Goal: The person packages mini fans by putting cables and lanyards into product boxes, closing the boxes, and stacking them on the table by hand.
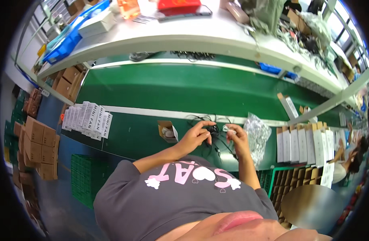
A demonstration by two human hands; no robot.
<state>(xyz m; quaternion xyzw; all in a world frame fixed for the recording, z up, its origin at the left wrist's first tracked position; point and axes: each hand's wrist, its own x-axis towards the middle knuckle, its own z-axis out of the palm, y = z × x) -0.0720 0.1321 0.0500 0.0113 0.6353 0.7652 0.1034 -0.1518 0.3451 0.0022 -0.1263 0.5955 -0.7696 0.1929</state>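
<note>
Over the green bench, my left hand (193,139) is closed, thumb and forefinger bent around part of a black cable (217,152). More of that cable lies in loose loops between and beyond my hands. My right hand (239,140) is closed on a small white piece (225,128) at its fingertips; its exact kind is too small to make out. A crumpled clear plastic bag (257,134) lies just right of my right hand. Left of my left hand, a small open carton (168,131) has something pale inside.
White printed boxes (88,118) stand in a row at the left; more white boxes (299,145) line the right. A green crate with cardboard dividers (297,176) is at lower right, a green crate (86,176) at lower left. A white shelf (160,38) spans overhead. Another person (347,156) sits far right.
</note>
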